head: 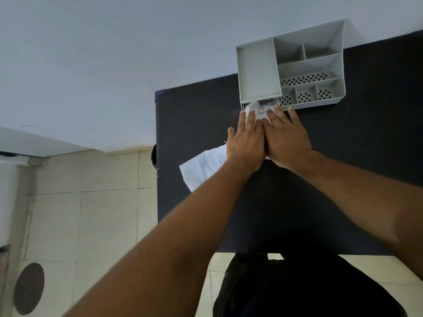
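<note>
I look down through the head camera, and both of my hands lie flat, side by side, on a white, wrinkled sheet of paper. My left hand is spread out with straight fingers and presses down on the paper. It does not curl round anything. My right hand is flat and spread out too, and it touches the left hand along its side. Its first finger rests on the paper. Its other fingertips reach up to the front edge of a grey plastic organiser box.

The paper lies on a dark, flat table. Its far end is bunched up at the mouth of a low slot in the front of the grey box. Its near end sticks out from under my left wrist, toward the left edge of the table. There is faint writing on it, too small for me to read.

The grey box stands at the far edge of the table, against a pale wall. It has one big flat tray on the left, right above the slot. On the right it has many small pockets, and some of them have little holes in the bottom.

Left of the table is a floor of pale square tiles with a dark round spot on it. Close to me, past the near edge of the table, I see black clothes.
</note>
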`<state>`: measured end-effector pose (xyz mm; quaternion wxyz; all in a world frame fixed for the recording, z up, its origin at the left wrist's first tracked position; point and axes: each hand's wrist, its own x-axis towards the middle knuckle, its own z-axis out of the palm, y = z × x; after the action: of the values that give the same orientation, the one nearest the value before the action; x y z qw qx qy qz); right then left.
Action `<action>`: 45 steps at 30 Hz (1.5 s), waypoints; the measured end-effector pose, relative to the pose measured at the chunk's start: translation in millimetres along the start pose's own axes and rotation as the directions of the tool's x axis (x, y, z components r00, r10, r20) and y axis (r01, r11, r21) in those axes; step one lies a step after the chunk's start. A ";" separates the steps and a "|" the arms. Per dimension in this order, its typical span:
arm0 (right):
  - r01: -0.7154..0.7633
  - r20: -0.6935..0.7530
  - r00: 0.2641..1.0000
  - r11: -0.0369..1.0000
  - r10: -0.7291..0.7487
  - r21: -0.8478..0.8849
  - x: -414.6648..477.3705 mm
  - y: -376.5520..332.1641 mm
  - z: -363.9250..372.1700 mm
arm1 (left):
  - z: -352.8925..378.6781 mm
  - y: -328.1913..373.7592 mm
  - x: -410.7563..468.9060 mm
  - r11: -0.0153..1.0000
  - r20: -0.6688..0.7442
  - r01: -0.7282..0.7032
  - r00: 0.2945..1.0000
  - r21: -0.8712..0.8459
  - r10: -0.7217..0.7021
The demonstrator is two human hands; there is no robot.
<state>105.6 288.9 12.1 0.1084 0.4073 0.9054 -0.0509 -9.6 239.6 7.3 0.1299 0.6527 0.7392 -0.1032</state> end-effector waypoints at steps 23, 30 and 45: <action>-0.007 0.030 1.000 0.993 0.004 0.117 9.8 6.9 -6.6 | -11.9 -4.0 27.0 0.985 0.095 -0.087 0.993 0.149 0.074; -0.160 -0.057 0.979 0.904 0.198 0.397 -11.9 -4.6 -0.5 | -11.3 -3.5 24.7 0.993 0.058 -0.091 0.994 0.069 0.088; -0.173 -0.071 0.978 0.949 0.198 0.263 -10.4 -6.6 -1.3 | 9.2 9.5 -24.7 0.917 -0.072 0.092 0.989 -0.388 -0.129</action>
<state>107.2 277.2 15.8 0.0156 0.5031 0.8531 -0.1371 3.1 214.7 6.8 0.2135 0.5761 0.7861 0.0676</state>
